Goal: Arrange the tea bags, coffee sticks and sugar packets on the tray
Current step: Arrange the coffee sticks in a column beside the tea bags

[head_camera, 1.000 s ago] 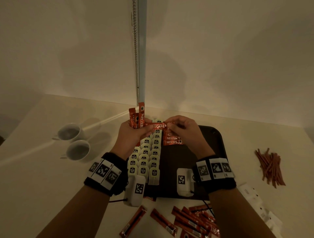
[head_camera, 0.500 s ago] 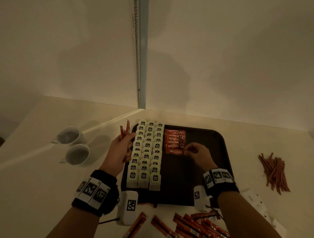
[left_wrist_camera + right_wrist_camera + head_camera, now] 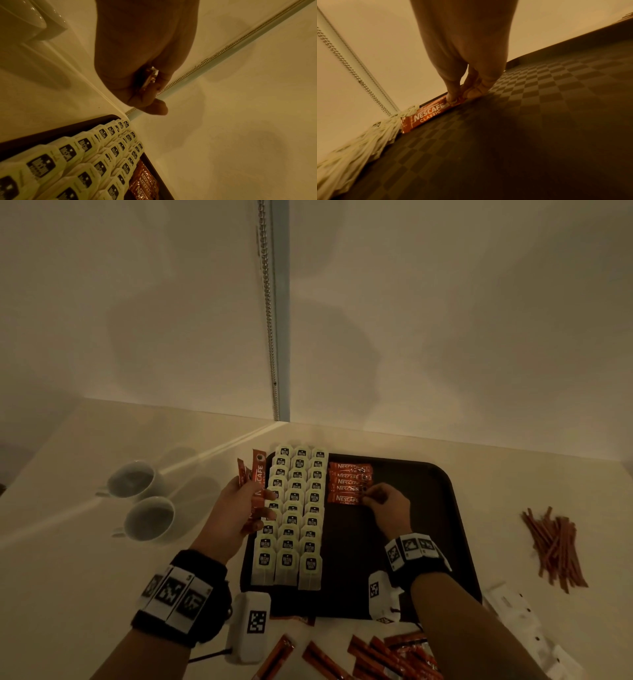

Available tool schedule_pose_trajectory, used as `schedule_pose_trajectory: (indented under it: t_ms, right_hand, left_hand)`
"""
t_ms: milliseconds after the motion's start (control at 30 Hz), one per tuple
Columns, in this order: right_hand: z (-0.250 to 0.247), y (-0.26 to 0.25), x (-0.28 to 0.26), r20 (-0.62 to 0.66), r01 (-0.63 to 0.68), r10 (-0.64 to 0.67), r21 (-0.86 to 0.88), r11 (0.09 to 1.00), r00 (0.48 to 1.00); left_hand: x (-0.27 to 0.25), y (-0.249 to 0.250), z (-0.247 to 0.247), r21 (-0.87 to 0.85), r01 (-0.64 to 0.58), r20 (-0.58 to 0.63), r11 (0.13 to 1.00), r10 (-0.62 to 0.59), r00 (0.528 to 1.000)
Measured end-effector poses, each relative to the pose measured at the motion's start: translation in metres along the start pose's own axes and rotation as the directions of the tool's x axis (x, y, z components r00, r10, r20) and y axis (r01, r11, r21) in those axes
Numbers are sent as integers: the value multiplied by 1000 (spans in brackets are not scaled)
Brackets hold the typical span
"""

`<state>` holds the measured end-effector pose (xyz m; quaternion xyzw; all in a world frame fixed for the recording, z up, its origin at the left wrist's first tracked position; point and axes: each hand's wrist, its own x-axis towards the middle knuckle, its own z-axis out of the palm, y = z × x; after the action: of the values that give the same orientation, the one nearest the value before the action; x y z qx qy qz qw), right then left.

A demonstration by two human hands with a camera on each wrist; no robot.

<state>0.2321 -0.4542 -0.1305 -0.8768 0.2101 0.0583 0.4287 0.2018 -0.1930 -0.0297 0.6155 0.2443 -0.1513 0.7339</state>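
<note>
A dark tray [image 3: 428, 542] holds three columns of white tea bags [image 3: 294, 508] on its left side. Beside them lies a short column of red Nescafe coffee sticks [image 3: 347, 481]. My right hand [image 3: 371, 499] pinches the right end of the nearest stick [image 3: 426, 115], which lies flat on the tray [image 3: 522, 135]. Over the tray's left edge, my left hand [image 3: 253, 501] grips a few upright coffee sticks [image 3: 258, 474]. In the left wrist view that hand [image 3: 147, 86] curls round the sticks above the tea bags [image 3: 85, 155].
Two white cups [image 3: 144, 501] stand left of the tray. More red coffee sticks [image 3: 387, 655] lie on the counter in front of it. A pile of thin brown sugar sticks [image 3: 555, 546] lies to the right, with white packets [image 3: 520, 614] near the front right. The wall stands close behind.
My right hand took one stick from my left hand, carried it down and laid it at the near end of the coffee column. My left hand lowered to the tray's left edge.
</note>
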Motion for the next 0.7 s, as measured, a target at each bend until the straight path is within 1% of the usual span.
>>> schedule_pose_trajectory:
  t_ms: [233,400,467,533,567,600,633,667,700]
  right_hand:
    - [1,5,1,-3,-6,6,-49,999,1000]
    - [1,8,3,-24,6,-8,-60,998,1000]
    - [-3,1,-1,-63,72,-76,-63,995,995]
    - [-11,-22,-13,-57,189,-187,25,982,981]
    - [-15,-37,-23,-3,235,-236,123,964,972]
    - [-19,-54,-34,91,252,-282,251,934,955]
    - [-22,-69,-46,203,234,-329,385,893,922]
    - [-22,-80,-55,301,198,-371,476,857,879]
    - [-23,-88,-63,361,183,-405,514,838,840]
  left_hand:
    - [-4,-2,-1,-1,-39,76,999,39,996]
    - [-6,1,3,55,-93,58,994,90,994]
    - [-8,5,6,116,-131,63,985,124,990]
    - [-8,10,9,189,-141,106,972,122,987]
    - [-7,13,10,219,-138,137,966,109,984]
    - [-6,15,12,240,-137,170,961,98,981]
    - [-6,17,14,256,-144,201,956,93,975]
    - [-7,19,16,274,-157,228,949,95,969]
    - [-8,21,19,289,-174,249,942,102,963]
